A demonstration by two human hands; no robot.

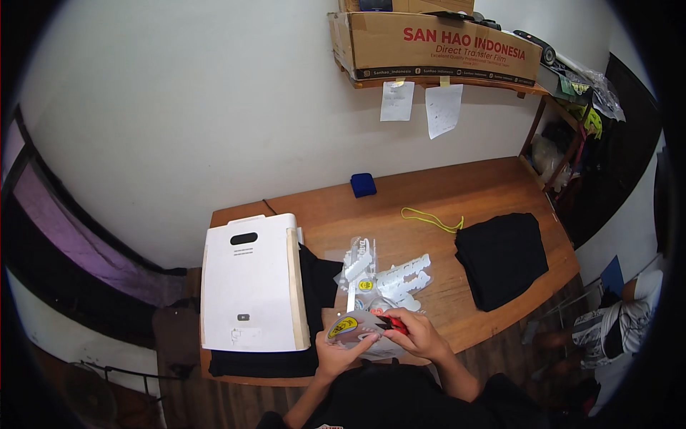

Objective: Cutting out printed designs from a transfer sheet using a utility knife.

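My left hand (334, 352) comes up from below with the forearm angled inward, fingers curled under a clear printed film sheet (355, 328) that bears a yellow round design. I grip it from beneath, at the near table edge. My right hand (420, 336) sits just beside it, wrist bent, fingers closed around red-handled scissors (394, 325) whose blades meet the sheet. Just beyond my hands lie white cut film pieces (389, 275) on the wooden table (429, 193). Left of my left hand stands a white heat press (249, 282); well right of my right hand lies folded black cloth (502, 257).
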